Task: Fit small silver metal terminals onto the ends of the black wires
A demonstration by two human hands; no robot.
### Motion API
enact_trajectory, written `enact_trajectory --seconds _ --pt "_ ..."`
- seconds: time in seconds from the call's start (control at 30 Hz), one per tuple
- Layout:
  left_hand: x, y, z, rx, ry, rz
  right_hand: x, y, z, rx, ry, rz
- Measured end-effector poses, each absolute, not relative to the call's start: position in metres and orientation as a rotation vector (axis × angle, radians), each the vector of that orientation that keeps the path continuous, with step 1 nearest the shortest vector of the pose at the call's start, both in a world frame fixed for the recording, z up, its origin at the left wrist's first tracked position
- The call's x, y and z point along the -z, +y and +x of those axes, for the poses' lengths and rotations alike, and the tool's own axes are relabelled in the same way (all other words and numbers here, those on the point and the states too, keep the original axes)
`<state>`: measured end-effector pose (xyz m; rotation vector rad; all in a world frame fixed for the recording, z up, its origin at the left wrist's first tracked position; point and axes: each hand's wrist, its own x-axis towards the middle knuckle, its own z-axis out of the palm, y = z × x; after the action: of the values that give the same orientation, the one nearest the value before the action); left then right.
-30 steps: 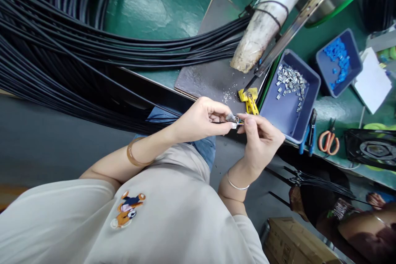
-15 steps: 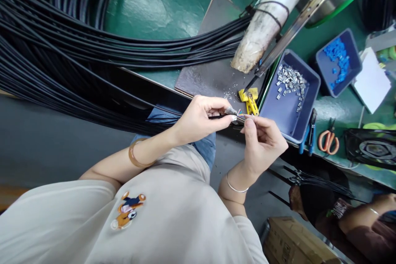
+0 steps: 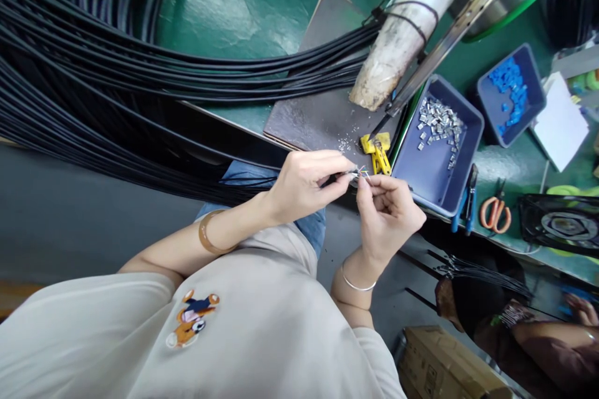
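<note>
My left hand (image 3: 304, 184) pinches the end of a black cable between thumb and forefinger. Thin coloured wires (image 3: 363, 171) fan out from that end, past the fingertips. My right hand (image 3: 390, 212) is closed too, thumb and forefinger pressed together at the wires' tips. Just beyond the hands, a yellow cable stripper (image 3: 378, 151) lies near the edge of a grey board (image 3: 304, 118). To the right of it stands a blue-grey bin (image 3: 412, 165) holding small metal connector pieces (image 3: 440, 123).
Bundled black cables (image 3: 224, 75) run across the left side. A wrapped white tube (image 3: 397, 50) overhangs the board. A smaller bin (image 3: 538, 100) holds blue parts; pliers (image 3: 472, 199) and orange-handled scissors (image 3: 495, 214) lie nearby. A co-worker's arm (image 3: 556, 336) shows at lower right.
My right hand has shifted a little left, closer to my left hand. The coloured wires now show more spread apart. The co-worker's arm has moved at the lower right.
</note>
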<state>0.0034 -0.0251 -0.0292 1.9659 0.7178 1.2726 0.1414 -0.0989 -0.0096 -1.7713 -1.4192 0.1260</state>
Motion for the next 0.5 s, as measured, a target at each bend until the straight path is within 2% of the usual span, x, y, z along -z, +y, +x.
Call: enact_trajectory --seconds 0.3,0.4,0.5 --pt "0.021 -0.027 0.001 -1.108 0.761 1.59 0.006 -0.095 0.139 -0.135 -1.152 -1.695" --pt "0.018 -0.018 -0.006 -0.858 0.66 1.31 0.003 -0.094 0.139 0.034 -1.148 -1.616" --pt "0.011 0.006 -0.017 -0.449 0.391 1.216 -0.005 -0.098 0.145 0.309 -1.074 -1.505"
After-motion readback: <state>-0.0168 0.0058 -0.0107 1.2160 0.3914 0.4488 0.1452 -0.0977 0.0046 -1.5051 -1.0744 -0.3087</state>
